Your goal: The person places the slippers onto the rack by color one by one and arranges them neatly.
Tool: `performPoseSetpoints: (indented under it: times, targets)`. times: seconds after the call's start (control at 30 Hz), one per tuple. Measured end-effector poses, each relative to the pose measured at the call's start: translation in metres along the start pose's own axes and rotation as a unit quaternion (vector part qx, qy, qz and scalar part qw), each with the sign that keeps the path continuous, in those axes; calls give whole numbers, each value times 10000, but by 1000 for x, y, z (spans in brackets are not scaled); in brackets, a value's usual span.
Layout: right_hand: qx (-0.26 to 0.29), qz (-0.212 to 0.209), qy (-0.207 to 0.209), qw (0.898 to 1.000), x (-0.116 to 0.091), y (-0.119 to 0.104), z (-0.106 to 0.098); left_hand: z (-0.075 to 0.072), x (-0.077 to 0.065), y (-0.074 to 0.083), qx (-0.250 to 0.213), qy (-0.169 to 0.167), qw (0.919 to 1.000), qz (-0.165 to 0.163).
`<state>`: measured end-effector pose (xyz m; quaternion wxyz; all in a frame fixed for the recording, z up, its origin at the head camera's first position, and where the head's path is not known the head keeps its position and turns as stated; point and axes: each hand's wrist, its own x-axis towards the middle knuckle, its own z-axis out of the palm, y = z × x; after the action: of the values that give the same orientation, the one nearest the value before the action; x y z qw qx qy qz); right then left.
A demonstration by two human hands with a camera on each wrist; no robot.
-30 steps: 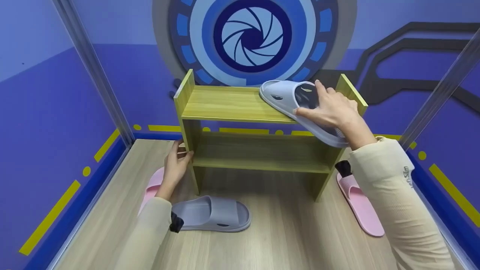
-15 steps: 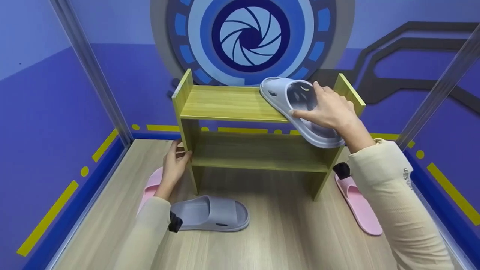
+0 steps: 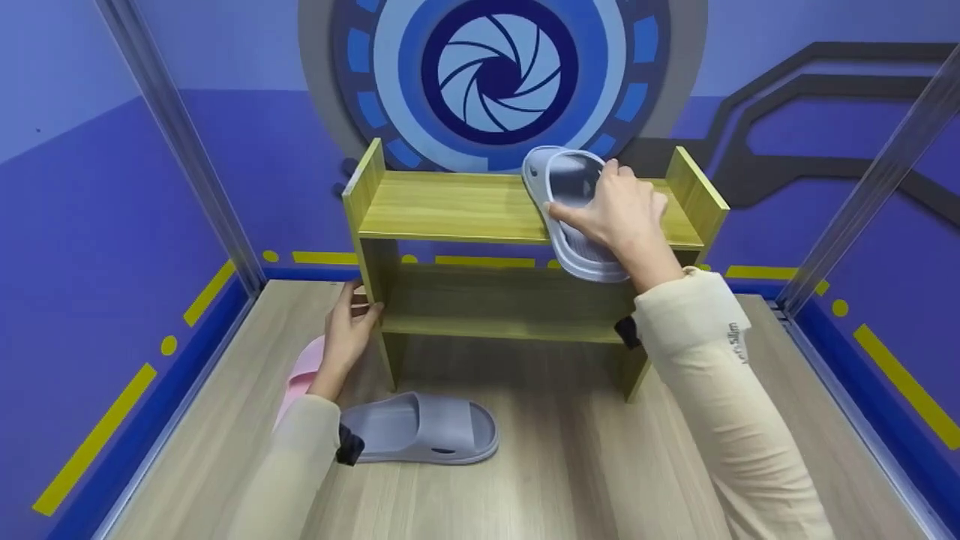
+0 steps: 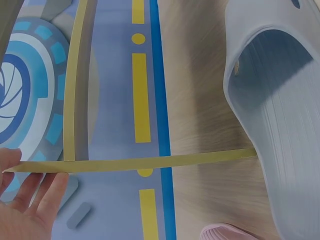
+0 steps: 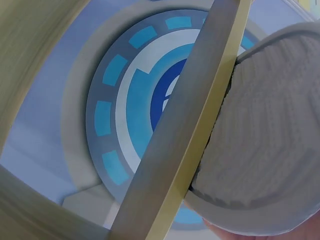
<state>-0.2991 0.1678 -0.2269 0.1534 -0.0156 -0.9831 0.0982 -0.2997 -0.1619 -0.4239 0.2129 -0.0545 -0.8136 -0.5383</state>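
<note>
A small wooden shoe rack (image 3: 480, 208) with two shelf boards stands in front of me. My left hand (image 3: 349, 334) pinches the edge of its left side panel (image 4: 125, 164), thumb on one face and fingers on the other. Over the right half of the top board, my right hand (image 3: 626, 214) grips a grey slipper (image 3: 541, 180) by its side. The slipper is tilted, toe toward the back wall, heel hanging past the board's front edge. In the right wrist view, its ribbed sole (image 5: 265, 125) lies against that edge. A matching grey slipper (image 3: 450, 424) lies on the floor beside my left wrist.
A pink slipper (image 3: 304, 367) lies on the floor at the left, partly hidden by my left arm. Blue walls (image 3: 97, 247) enclose the wooden floor (image 3: 525, 480) at the back and both sides. Metal posts (image 3: 180, 150) stand in the corners.
My right hand has moved left with the grey slipper, turning its toe more toward the back wall. My right arm now covers the pink slipper on the right. My left hand holds still.
</note>
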Motion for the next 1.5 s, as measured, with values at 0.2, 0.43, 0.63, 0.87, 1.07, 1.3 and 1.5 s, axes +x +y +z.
performPoseSetpoints:
  times: [0.2, 0.43, 0.63, 0.87, 1.07, 1.3, 1.5]
  targets:
    - [-32, 237, 53, 9997, 4, -10, 3, 0, 0, 0, 31, 19, 10000, -1]
    - [-109, 340, 75, 9993, 7, -16, 5, 0, 0, -1, 36, 50, 10000, 35]
    - [-126, 384, 88, 9991, 8, -17, 7, 1, 0, -1, 46, 99, 9999, 108]
    - [-60, 405, 192, 9990, 10, -17, 10, 0, 0, -1, 68, 57, 9999, 144]
    - [-55, 431, 87, 9990, 12, -17, 11, 0, 0, -1, 72, 32, 9999, 111]
    - [-64, 401, 95, 9991, 13, -16, 12, 0, 1, -1, 2, 14, 10000, 20]
    - [-75, 323, 116, 9994, 10, -13, 8, 1, 0, -1, 21, 50, 10000, 67]
